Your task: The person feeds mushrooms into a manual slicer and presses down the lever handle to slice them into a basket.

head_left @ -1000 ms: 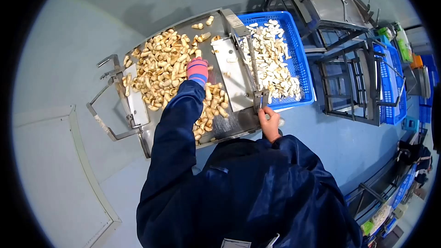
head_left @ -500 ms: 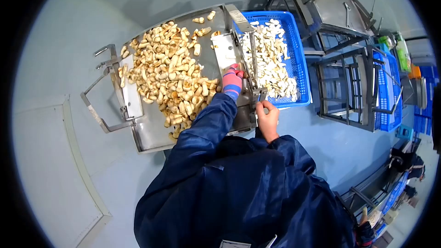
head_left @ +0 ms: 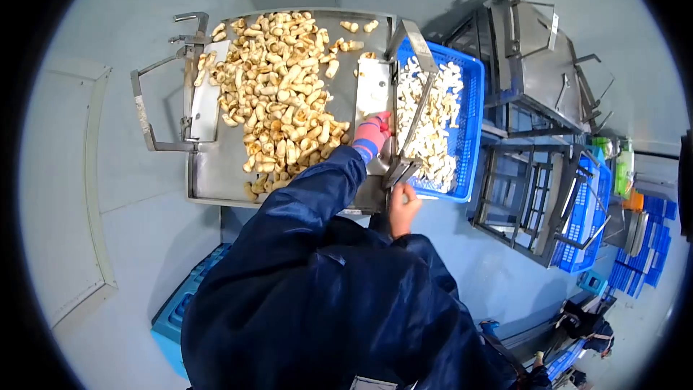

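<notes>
My left hand (head_left: 372, 136), in a pink and blue striped glove, rests at the lower end of a white cutting board (head_left: 374, 87). Its fingers are curled in beside a metal lever cutter (head_left: 421, 112); whatever they hold is hidden. Bare and closed, my right hand (head_left: 402, 211) grips the near end of the cutter's handle (head_left: 401, 172). Left of the board, a large heap of pale brown, stubby mushrooms (head_left: 281, 94) covers much of a steel tray table (head_left: 216, 180). Right of the cutter, a blue basket (head_left: 473, 112) contains many white cut pieces (head_left: 433, 130).
A second lever cutter (head_left: 144, 112) with a white board is fixed at the table's left side. Steel tables and frames (head_left: 530, 195) stand to the right, with more blue baskets (head_left: 577, 224). Turquoise crates (head_left: 177, 303) lie at lower left. Another person (head_left: 588, 325) is at far lower right.
My view has turned, so the table and baskets appear rotated and shifted. My left hand stays at the board and my right hand at the handle.
</notes>
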Demonstrator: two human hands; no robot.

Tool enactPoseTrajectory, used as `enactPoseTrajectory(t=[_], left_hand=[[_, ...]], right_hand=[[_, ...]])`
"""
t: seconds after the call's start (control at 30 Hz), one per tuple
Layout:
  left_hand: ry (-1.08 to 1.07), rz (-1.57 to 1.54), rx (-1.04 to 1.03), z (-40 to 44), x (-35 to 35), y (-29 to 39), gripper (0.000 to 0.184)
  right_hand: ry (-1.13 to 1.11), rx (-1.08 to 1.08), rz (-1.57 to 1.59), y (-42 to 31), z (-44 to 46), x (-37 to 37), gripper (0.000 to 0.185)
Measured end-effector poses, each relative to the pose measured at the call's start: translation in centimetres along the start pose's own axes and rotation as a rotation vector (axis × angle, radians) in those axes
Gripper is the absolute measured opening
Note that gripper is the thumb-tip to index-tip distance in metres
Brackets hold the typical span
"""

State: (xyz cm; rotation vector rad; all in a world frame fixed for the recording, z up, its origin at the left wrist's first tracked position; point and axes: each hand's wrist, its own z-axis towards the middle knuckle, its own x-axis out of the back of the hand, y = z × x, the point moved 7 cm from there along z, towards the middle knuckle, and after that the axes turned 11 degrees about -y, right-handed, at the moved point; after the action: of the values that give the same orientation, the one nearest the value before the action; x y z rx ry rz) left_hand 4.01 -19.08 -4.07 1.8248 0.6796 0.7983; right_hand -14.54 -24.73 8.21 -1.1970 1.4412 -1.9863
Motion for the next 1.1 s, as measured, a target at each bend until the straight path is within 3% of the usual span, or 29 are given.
enactPoseTrajectory(t=[0.03, 0.13, 0.17, 0.2, 0.27, 0.33, 0.4, 0.47, 0.6, 0.63, 0.77, 0.87, 0.9, 0.97, 1.1], left_hand=[[-0.052, 0.008, 0.035, -0.5, 0.4, 1.4, 0.05], [-0.008, -0.094, -0.051, 3.2, -1.8, -5.4, 0.049], [-0.039, -0.033, -0.044, 0.3, 0.1, 0.0, 0.049], [-0.052, -0.044, -0.03, 0.2, 0.2, 0.2, 0.048], [-0.069, 0.02, -0.018, 1.1, -0.3, -1.0, 0.047], [-0.096, 0.002, -0.004, 0.9, 0.1, -0.3, 0.047], [-0.105, -0.085, -0.053, 1.4, -0.4, -0.6, 0.047], [-0.094, -0.246, -0.15, 2.2, -1.4, -2.7, 0.047], [-0.058, 0.088, 0.008, 1.6, -1.0, -2.0, 0.048], [-0.089, 0.016, 0.026, 1.5, -0.8, -1.6, 0.049], [-0.024, 0.141, -0.062, 1.3, -0.5, -0.9, 0.045], [-0.117, -0.207, -0.047, 2.4, -1.7, -2.9, 0.042], [-0.023, 0.12, -0.089, 2.9, -1.3, -3.3, 0.041], [-0.006, 0.084, -0.015, 2.8, -1.2, -3.6, 0.04], [0.025, 0.16, 0.023, 1.7, -1.0, -0.7, 0.027]], right_hand=[[-0.066, -0.129, 0.01, 4.0, -0.9, -0.7, 0.025], [-0.033, -0.108, -0.05, -2.2, 1.2, 0.9, 0.022], [-0.095, -0.213, -0.004, -4.2, 2.2, 1.2, 0.022], [-0.127, -0.253, 0.022, -4.5, 2.5, 1.1, 0.021], [-0.07, -0.103, -0.075, -1.6, 0.9, 0.6, 0.021], [-0.089, -0.158, -0.038, 2.5, -0.6, -0.3, 0.021], [-0.044, -0.109, -0.003, 0.2, 0.2, 0.3, 0.022], [-0.078, -0.202, 0.048, -2.9, 1.9, 1.1, 0.023], [0.021, -0.068, -0.091, 1.3, 0.0, 0.3, 0.022], [-0.128, -0.189, -0.131, 3.6, -0.9, -0.3, 0.015], [-0.052, -0.122, -0.205, 2.4, 0.1, 0.3, 0.021], [-0.045, -0.045, -0.196, -2.3, 1.6, 1.0, 0.022], [-0.041, -0.026, -0.21, -2.4, 1.5, 0.9, 0.021], [-0.034, 0.002, -0.252, 0.6, 0.5, 0.0, 0.02], [-0.097, -0.171, -0.227, 4.1, -1.2, -0.8, 0.016]])
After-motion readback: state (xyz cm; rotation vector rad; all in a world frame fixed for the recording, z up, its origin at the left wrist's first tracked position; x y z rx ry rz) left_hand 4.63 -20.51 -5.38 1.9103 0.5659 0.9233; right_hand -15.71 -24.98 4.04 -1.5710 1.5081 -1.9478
